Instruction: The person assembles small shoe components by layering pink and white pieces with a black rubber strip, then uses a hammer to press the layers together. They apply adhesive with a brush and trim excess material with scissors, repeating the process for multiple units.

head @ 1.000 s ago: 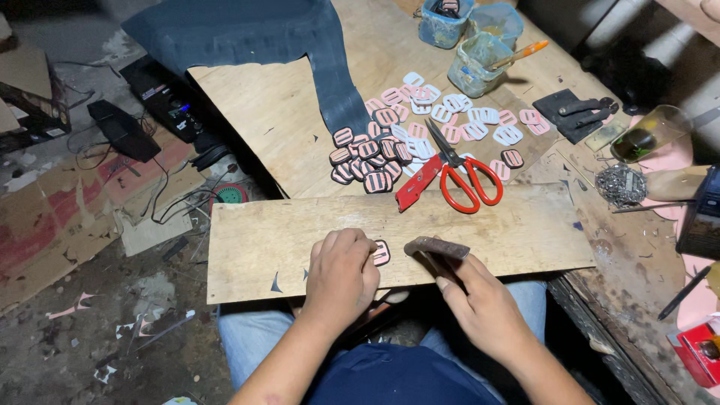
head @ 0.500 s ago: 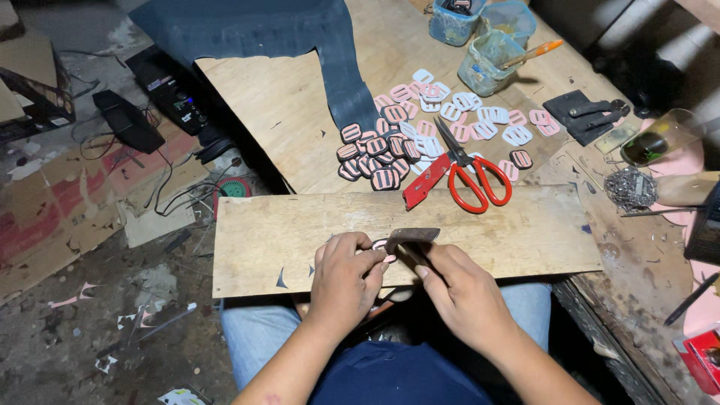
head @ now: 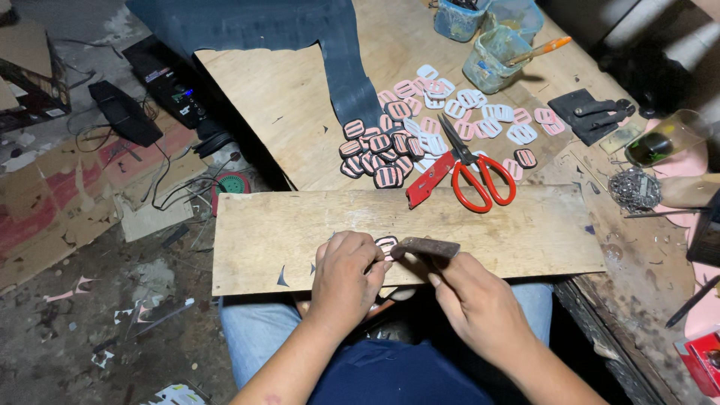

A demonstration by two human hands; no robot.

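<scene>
My left hand [head: 346, 271] presses a small pink and black oval piece [head: 386, 243] down on a wooden board [head: 517, 229] that lies across my lap. My right hand [head: 472, 300] grips a dark flat metal tool [head: 427, 247], whose end touches the oval piece. Beyond the board lies a heap of similar pink, white and black oval pieces [head: 420, 131]. Red-handled scissors [head: 476, 172] and a red utility knife [head: 429, 180] rest at the board's far edge.
A dark blue sheet [head: 300, 37] drapes over a plywood table [head: 285, 112]. Plastic tubs [head: 491, 56] with an orange-handled brush stand at the back. A metal chain pile [head: 634, 187], a glass jar [head: 664, 139] and black pouch [head: 589, 112] lie right. Cables and cardboard cover the floor left.
My right hand has brought the metal tool from upright to lying flat against the oval piece. The left hand keeps holding the piece in place.
</scene>
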